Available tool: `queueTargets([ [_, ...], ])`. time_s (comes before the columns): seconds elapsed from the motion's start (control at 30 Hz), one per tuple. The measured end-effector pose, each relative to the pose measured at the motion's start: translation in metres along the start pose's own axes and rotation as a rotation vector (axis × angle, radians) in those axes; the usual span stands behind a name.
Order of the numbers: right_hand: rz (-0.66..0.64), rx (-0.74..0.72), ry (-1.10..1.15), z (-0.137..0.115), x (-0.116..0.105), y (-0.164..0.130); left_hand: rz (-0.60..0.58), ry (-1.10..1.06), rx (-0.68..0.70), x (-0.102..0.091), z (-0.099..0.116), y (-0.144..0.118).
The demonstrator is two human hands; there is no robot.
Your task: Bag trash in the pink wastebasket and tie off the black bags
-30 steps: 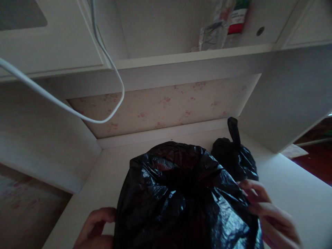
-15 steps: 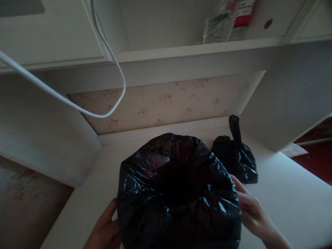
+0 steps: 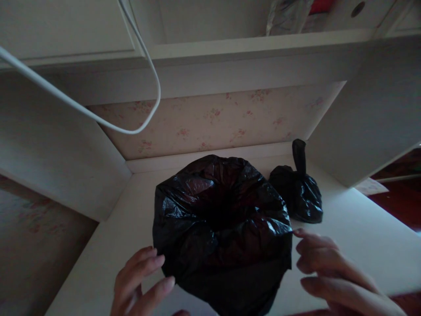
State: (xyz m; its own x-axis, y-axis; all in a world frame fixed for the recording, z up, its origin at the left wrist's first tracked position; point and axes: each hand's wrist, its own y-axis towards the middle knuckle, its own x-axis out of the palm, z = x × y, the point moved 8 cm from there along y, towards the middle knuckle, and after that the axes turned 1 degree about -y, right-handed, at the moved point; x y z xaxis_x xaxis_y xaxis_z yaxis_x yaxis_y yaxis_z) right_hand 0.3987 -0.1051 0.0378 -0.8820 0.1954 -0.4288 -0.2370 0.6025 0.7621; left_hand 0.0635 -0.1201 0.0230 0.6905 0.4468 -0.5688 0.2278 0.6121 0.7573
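A black plastic bag (image 3: 243,272) lines something round with a wide rim, and reddish tones show faintly through the film. Its middle sinks into a dark hollow, and its loose lower edge hangs toward me. At the bag's lower left side, my left hand (image 3: 138,281) is open, with fingers apart and the tips at or just beside the film. On the right, my right hand (image 3: 332,267) is also open; one fingertip meets a small peak in the bag's edge, while the other fingers and thumb stay apart from it. Whatever supports the bag is hidden beneath it.
A small tied black bag (image 3: 305,197) stands behind on the white surface (image 3: 355,245). Overhead runs a shelf (image 3: 250,46) holding a clear plastic item (image 3: 286,17). A white cable (image 3: 125,131) loops down at upper left. Side panels (image 3: 365,114) flank the space.
Both hands have come away from the bag's sides and their fingers have opened. The bag appears lower and farther from me, its lower edge now showing. The view has tilted slightly down.
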Motion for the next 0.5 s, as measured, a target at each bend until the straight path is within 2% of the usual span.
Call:
queueTargets([
  [0.03, -0.075, -0.056, -0.040, -0.011, 0.009, 0.007, -0.045, 0.043, 0.050, 0.008, 0.008, 0.001],
  [0.07, -0.097, -0.092, -0.084, -0.018, 0.016, 0.012, -0.096, 0.080, 0.086, 0.016, 0.013, 0.002],
  [0.13, -0.105, -0.135, -0.167, -0.025, 0.027, 0.019, -0.166, 0.121, 0.126, 0.028, 0.017, 0.005],
  [0.23, -0.076, -0.178, -0.241, -0.024, 0.038, 0.014, -0.182, 0.137, 0.156, 0.032, 0.017, 0.008],
  [0.4, 0.030, -0.246, -0.258, -0.023, 0.037, 0.001, -0.081, 0.144, 0.237, 0.023, 0.022, 0.004],
  [0.5, 0.056, -0.215, -0.230, -0.023, 0.037, -0.004, -0.029, 0.171, 0.239, 0.022, 0.024, 0.000],
])
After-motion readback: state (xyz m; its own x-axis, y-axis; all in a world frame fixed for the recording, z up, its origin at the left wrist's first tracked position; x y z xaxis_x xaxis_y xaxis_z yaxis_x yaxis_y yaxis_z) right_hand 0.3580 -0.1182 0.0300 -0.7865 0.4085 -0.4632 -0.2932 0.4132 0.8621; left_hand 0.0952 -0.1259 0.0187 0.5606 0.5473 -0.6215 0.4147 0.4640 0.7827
